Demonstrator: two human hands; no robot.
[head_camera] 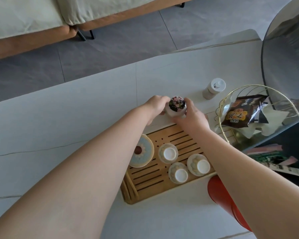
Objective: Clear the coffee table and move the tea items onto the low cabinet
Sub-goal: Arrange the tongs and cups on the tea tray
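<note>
A small white jar with a dark flowered lid stands on the pale coffee table, just beyond the wooden slatted tea tray. My left hand grips the jar's left side and my right hand grips its right side. On the tray lie three upturned white cups and a round blue-patterned lid at the tray's left end.
A white pump bottle stands behind the jar. A gold wire basket with snack packets sits to the right, partly under a round grey tabletop. A red container lies by my right forearm. A sofa stands across the floor.
</note>
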